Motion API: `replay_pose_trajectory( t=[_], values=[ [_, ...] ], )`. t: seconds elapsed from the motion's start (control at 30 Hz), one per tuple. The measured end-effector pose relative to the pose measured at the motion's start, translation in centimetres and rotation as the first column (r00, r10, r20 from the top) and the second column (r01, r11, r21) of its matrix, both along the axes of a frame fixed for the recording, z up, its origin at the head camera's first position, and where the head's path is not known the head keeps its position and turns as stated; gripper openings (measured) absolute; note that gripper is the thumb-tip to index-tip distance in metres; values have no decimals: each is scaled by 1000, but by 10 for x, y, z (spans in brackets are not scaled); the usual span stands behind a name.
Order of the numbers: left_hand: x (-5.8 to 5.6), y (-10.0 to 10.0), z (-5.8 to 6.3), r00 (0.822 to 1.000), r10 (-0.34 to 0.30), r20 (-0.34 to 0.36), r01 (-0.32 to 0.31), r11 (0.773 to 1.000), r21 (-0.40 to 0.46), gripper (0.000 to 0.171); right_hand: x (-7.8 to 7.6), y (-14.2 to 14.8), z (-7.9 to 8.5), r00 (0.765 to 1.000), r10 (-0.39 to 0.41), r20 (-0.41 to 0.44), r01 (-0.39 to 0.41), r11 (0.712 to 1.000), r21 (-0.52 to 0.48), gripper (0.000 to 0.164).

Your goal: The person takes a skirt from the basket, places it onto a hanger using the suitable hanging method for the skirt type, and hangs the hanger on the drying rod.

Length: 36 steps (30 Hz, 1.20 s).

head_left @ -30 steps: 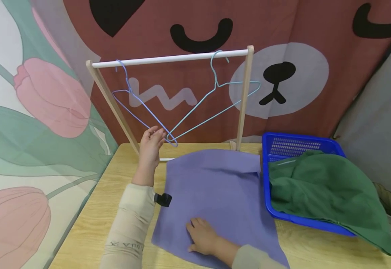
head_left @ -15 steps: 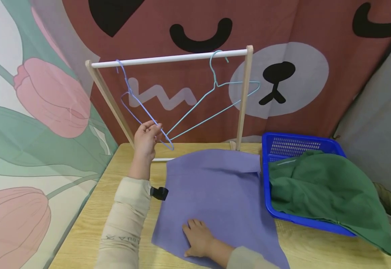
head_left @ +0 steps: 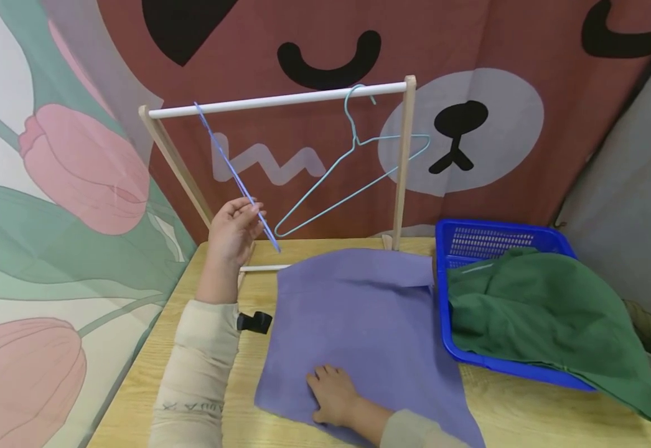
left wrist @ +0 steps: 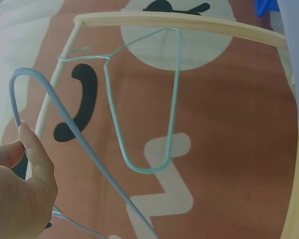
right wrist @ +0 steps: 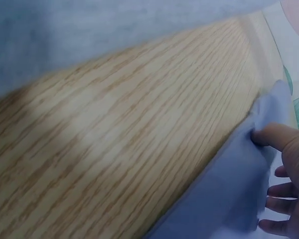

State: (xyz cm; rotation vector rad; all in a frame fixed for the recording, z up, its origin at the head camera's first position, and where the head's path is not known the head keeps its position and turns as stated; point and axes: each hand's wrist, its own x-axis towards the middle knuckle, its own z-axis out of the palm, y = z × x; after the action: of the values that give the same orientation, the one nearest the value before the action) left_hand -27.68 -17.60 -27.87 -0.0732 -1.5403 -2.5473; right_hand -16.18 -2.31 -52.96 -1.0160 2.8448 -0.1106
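My left hand (head_left: 230,233) is raised at the rack and pinches the lower end of a blue wire hanger (head_left: 224,155) between thumb and fingers. The hanger's top still meets the white rod (head_left: 281,99), and it appears nearly edge-on from the head. The left wrist view shows thumb and fingertip at the rounded end of this hanger (left wrist: 89,149). Lower down, my right hand (head_left: 333,395) rests with spread fingers on a purple cloth (head_left: 359,323) laid over the table. In the right wrist view, its thumb presses into a fold near the cloth's edge (right wrist: 214,194).
A teal wire hanger (head_left: 355,142) hangs on the rod near the rack's right wooden post (head_left: 404,162). At the right stands a blue plastic basket (head_left: 443,311), with green cloth (head_left: 549,317) spilling over its side. A printed curtain (head_left: 236,50) hangs behind the wooden table (head_left: 135,386).
My left hand has closed on the blue hanger's end and drawn it left and slightly down, turning it edge-on. The right hand stays on the purple cloth, nearly unmoved.
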Motion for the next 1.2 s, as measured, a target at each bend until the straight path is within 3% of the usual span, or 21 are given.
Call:
replay_pose_trajectory(
  t=[0.2,0.37,0.63,0.87,1.03,1.2],
  values=[
    [7,-1,6,998,-20,-51,20,1000,-3,9,-5,2,0,1000,-18,-3,18,1000,-15,53],
    [13,0,7,998,-20,-60,19,1000,-24,10,-4,4,-3,998,36,-42,-37,999,-15,46],
    [20,-3,6,996,-43,-82,41,999,-33,11,0,1,-3,994,108,16,-108,994,-6,64],
    [24,-3,9,989,-74,-127,70,997,-37,12,8,-4,-5,988,153,4,-153,988,-10,63],
    [32,-5,-4,989,-72,-133,65,997,-51,18,3,-4,-6,988,156,13,-155,987,-43,53],
    [41,-9,-28,985,-70,-155,58,995,-80,26,-3,2,-10,988,143,-65,-148,986,-79,52]
  ],
)
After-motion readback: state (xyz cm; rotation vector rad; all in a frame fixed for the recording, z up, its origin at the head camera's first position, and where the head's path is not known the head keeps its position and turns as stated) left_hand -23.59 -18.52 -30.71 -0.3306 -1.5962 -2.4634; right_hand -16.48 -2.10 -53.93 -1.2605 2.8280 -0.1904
